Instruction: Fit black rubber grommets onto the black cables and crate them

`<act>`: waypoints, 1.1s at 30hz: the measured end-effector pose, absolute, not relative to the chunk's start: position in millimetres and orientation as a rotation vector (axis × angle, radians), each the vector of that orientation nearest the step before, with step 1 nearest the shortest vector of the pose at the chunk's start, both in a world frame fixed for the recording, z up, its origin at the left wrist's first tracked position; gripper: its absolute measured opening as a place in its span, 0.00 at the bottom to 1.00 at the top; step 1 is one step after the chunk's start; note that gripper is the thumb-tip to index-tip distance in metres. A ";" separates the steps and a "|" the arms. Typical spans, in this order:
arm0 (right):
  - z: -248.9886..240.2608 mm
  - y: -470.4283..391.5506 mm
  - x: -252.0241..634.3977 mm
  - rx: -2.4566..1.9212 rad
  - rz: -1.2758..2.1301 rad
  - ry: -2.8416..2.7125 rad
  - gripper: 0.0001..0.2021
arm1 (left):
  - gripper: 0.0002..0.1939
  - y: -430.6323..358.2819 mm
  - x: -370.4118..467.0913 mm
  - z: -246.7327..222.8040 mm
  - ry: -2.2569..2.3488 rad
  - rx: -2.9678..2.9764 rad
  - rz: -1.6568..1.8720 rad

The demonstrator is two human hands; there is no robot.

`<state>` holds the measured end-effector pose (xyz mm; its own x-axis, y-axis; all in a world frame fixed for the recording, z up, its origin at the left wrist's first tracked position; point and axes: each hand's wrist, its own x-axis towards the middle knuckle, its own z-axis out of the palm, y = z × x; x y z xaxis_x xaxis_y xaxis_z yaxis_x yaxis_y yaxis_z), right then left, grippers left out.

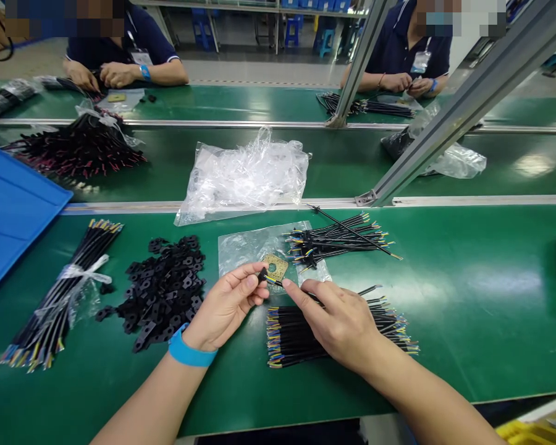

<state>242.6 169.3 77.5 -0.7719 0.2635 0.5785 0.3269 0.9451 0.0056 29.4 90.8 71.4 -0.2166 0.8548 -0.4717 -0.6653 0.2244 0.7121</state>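
Note:
My left hand (229, 303), with a blue band at the wrist, pinches a small black part (262, 275). Beside it, my right hand (340, 318) holds a black cable (278, 283) whose yellow and blue wire ends point at the black part; whether they touch is hard to tell. Behind the fingertips a tan square piece with a round hole (278, 266) lies on a clear plastic bag (241, 245). Under and beside my right hand is a row of black cables (291, 337). Farther back lie cables with black parts on their ends (338, 240).
Left of my hands are a heap of black parts (167, 290) and a tied cable bundle (69, 290). A blue bin (13, 210) stands far left. Plastic bags (250, 176) and a slanted metal post (449, 105) are beyond. Two people work across the bench.

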 end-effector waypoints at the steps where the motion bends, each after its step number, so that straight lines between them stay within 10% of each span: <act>1: 78.8 169.2 242.6 -0.415 -0.142 -2.495 0.19 | 0.26 91.0 29.8 71.9 1.108 0.225 1.412; 17: 96.6 167.0 247.3 -0.382 -0.336 -2.552 0.19 | 0.22 85.8 31.1 64.5 1.438 0.651 1.357; 33: 84.9 168.6 240.9 -0.370 0.539 -2.286 0.05 | 0.10 79.0 37.7 69.1 1.355 1.095 1.432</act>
